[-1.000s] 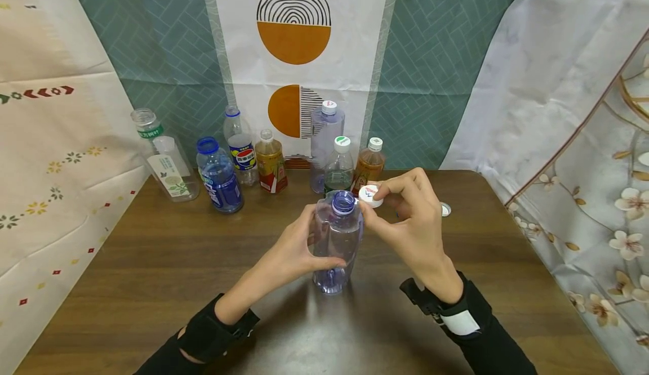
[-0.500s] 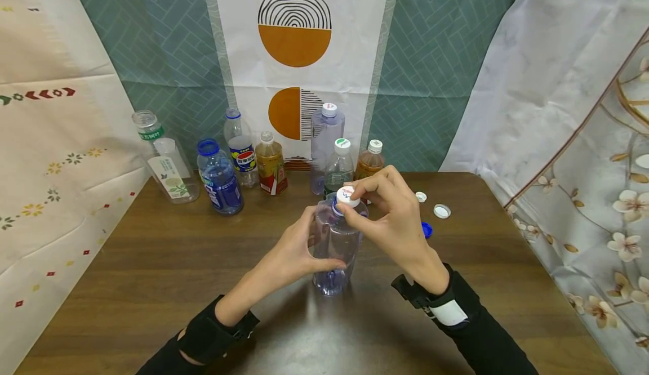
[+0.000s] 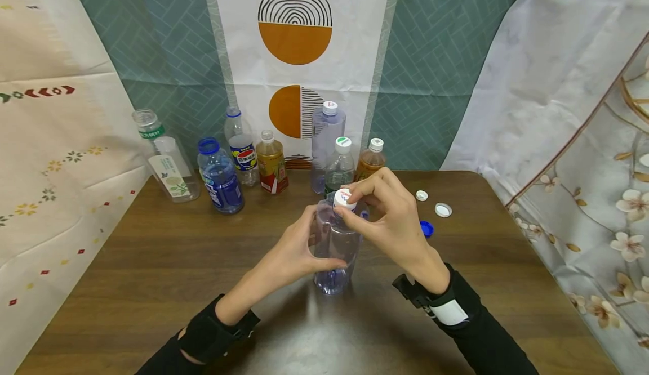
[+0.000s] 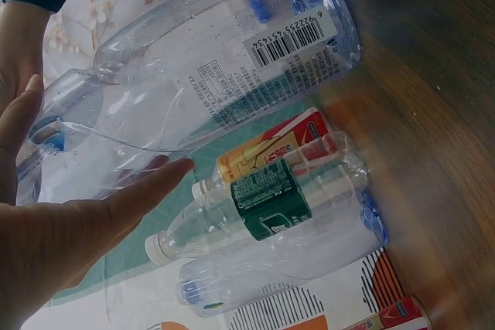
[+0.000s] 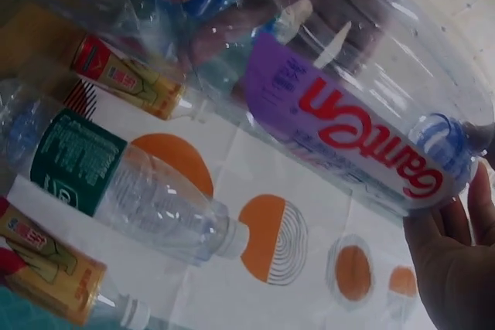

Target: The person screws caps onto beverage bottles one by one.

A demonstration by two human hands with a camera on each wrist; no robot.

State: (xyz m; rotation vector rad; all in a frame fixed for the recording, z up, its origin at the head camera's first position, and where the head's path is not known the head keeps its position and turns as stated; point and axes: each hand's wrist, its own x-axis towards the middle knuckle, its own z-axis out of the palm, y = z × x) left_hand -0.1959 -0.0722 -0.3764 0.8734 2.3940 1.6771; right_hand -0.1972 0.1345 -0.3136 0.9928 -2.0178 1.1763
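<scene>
A clear, purple-tinted plastic bottle (image 3: 334,251) stands upright on the wooden table in front of me. My left hand (image 3: 296,245) grips its side, the thumb lying across the front. My right hand (image 3: 387,214) pinches a white bottle cap (image 3: 344,199) at the bottle's mouth; fingers hide part of the neck. Printed text and a barcode show on this bottle (image 4: 170,75) in the left wrist view. A purple label (image 5: 290,94) with red lettering shows in the right wrist view. Just behind stands a green-labelled bottle (image 3: 339,168) with a white cap.
Loose caps lie to the right: a small white cap (image 3: 421,195), a larger white cap (image 3: 443,210) and a blue cap (image 3: 427,228). Along the back stand a tall capped bottle (image 3: 327,138), a blue bottle (image 3: 220,178), a Pepsi bottle (image 3: 242,150) and others.
My right hand has moved left, bringing the white cap from beside the bottle onto its mouth. The cap has shifted slightly left since half a second ago. My left hand keeps its place.
</scene>
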